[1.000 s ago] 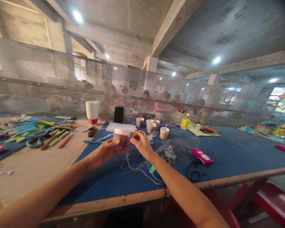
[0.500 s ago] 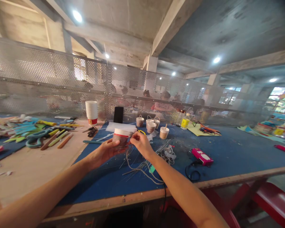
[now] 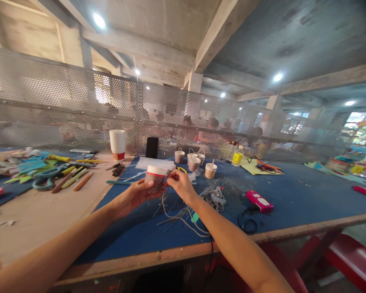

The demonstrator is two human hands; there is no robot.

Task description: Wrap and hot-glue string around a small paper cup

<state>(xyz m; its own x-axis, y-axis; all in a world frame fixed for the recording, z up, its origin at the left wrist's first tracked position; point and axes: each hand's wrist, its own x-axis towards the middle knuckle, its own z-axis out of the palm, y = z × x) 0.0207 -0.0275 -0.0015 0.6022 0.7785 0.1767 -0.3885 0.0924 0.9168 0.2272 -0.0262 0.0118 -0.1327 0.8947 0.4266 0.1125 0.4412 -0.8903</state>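
Observation:
My left hand is wrapped round a paper cup with a white rim and a thin red band. Below the band, grey-brown cord seems to cover the cup's side. At the cup's right side the fingers of my right hand are pinched together on the cord, though the exact grip is small and partly hidden. The cord trails down onto the blue table top and loops to the right. Beneath my right forearm lie a tangle of cord and thin clear strands.
Several small cord-covered cups and a cup with a stick stand behind. A phone leans on the mesh screen. Stacked paper cups, scissors and tools lie left; a pink device and yellow-labelled bottle lie right.
The cup has shifted or turned slightly in my left hand, and less of its red band shows. Both hands stay in nearly the same place.

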